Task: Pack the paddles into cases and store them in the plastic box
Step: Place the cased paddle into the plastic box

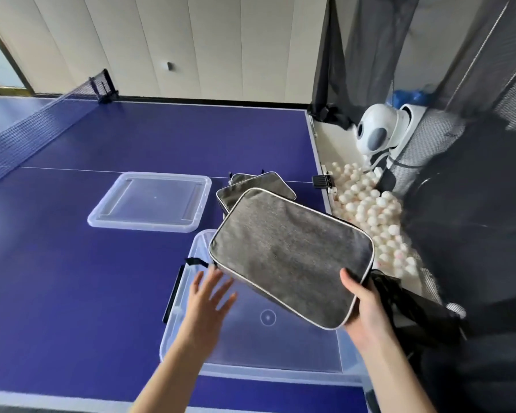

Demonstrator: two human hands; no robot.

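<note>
1. Right hand point(367, 305) grips the near corner of a grey fabric rectangular paddle case with pale piping point(292, 257), holding it tilted above the clear plastic storage box point(251, 365).
2. Left hand point(209, 296) hovers over the box with fingers spread, holding nothing.
3. Two more grey cases point(259, 186) lie stacked behind, beside the clear plastic lid point(149, 201) on the blue table-tennis table point(72, 263).

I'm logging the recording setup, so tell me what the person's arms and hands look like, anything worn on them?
Both forearms are bare as far as the picture shows: no sleeves in view. The left hand and right hand wear no gloves, and I can see no rings, watch or bracelets. The wrists show no markings.
</note>
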